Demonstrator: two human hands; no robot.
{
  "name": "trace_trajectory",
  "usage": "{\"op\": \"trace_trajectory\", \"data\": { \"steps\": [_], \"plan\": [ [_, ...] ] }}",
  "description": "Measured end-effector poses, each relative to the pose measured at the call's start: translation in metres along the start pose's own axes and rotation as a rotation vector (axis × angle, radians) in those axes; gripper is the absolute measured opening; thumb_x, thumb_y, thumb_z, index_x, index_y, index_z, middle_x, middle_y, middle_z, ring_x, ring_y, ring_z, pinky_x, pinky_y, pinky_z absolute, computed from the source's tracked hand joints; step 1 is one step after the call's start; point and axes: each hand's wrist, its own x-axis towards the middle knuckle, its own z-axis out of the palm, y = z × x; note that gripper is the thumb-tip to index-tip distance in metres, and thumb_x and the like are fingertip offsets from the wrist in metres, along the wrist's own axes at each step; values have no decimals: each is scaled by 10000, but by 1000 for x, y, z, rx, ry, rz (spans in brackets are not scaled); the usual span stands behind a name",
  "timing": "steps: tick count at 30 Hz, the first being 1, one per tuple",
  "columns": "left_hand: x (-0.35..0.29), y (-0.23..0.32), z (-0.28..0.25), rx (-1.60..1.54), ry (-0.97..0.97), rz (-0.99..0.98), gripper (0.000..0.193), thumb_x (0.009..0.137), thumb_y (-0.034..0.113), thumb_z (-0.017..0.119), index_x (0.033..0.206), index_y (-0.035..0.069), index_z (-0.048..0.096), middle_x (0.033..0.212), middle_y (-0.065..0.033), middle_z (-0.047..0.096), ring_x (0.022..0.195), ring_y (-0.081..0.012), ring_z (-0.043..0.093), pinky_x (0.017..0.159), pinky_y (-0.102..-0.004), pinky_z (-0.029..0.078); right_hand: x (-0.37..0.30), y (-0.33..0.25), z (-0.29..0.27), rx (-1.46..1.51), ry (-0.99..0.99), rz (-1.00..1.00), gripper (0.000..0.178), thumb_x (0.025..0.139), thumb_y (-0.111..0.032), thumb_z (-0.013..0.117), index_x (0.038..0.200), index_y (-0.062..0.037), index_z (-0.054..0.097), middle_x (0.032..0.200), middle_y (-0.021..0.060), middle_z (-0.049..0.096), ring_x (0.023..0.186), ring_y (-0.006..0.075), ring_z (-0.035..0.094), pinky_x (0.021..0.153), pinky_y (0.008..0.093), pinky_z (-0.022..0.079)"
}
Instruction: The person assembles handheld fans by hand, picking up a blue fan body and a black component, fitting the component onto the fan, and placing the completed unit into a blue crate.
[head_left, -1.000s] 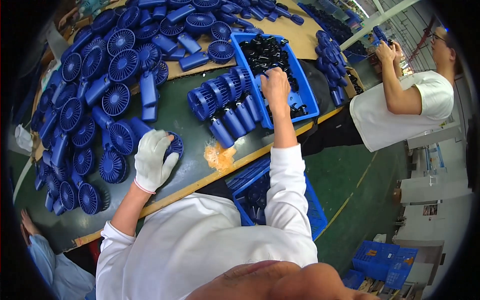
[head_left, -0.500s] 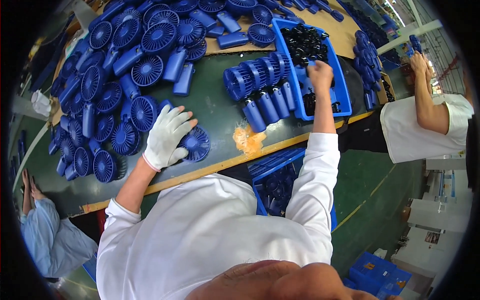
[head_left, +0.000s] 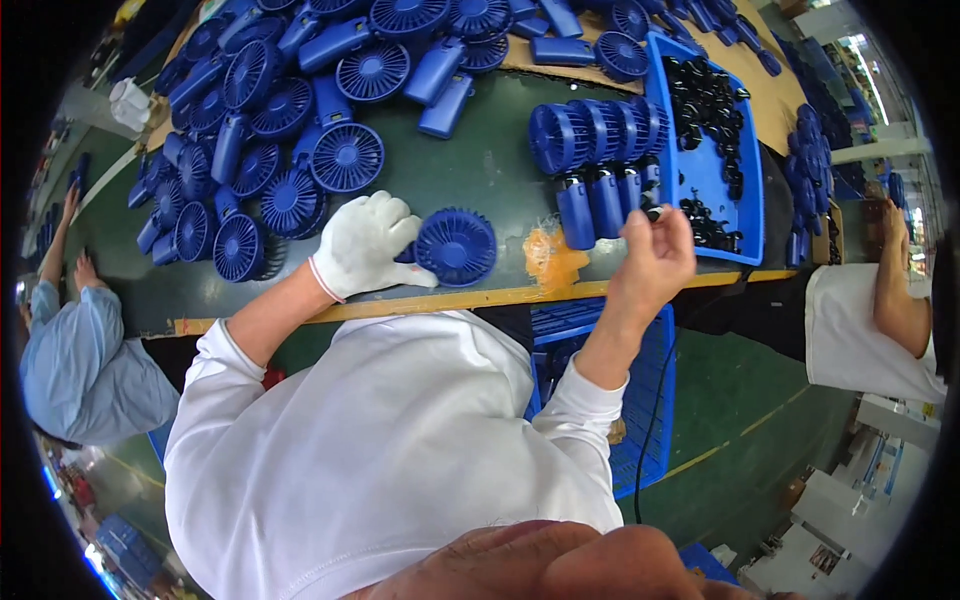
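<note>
My left hand (head_left: 368, 247), in a white glove with bare fingertips, is curled at the left side of a blue handheld fan (head_left: 456, 247). The fan's round grille faces up near the table's front edge; its handle is hidden, seemingly under the glove. Bare and raised over the front edge, my right hand (head_left: 655, 258) pinches a small glossy black part (head_left: 653, 212). Just beyond it, a row of blue fans (head_left: 577, 212) lies side by side with black pieces at their necks. Right of that row is a blue bin (head_left: 712, 177) holding many loose black parts.
Many blue fans (head_left: 347, 157) are heaped on the left and far side of the green table (head_left: 480, 170). A blue crate (head_left: 645, 400) stands below the front edge. One person (head_left: 95, 335) works at the far left, another (head_left: 870, 320) at the right.
My right hand has come out of the bin toward me with a small black part. My left fingers have curled in beside the fan. The whole view has shifted.
</note>
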Motion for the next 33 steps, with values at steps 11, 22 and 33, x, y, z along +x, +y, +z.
{"op": "trace_trajectory", "data": {
  "steps": [11, 22, 33],
  "plan": [
    [-9, 13, 11, 39, 66, -130, 395, 663, 422, 760, 795, 84, 601, 785, -63, 593, 680, -234, 603, 524, -361, 468, -90, 10, 23, 205, -211, 120, 193, 843, -19, 707, 1000, 74, 645, 910, 35, 601, 775, 82, 545, 715, 209, 452],
    [-1, 12, 9, -1297, 314, -822, 390, 878, 328, 588, 988, -43, 636, 882, -90, 666, 778, -148, 615, 728, -289, 490, -115, 5, 54, 355, -351, 204, 212, 759, 88, 729, 948, 77, 633, 961, 99, 605, 808, 123, 572, 717, 236, 491],
    [5, 32, 22, -1377, 329, -716, 321, 870, 317, 576, 828, 4, 631, 694, -100, 633, 627, -147, 599, 597, -302, 477, -117, -5, 85, 502, -449, 394, 69, 825, 68, 664, 870, 101, 623, 935, 117, 559, 701, 171, 589, 594, 265, 501]
  ]
}}
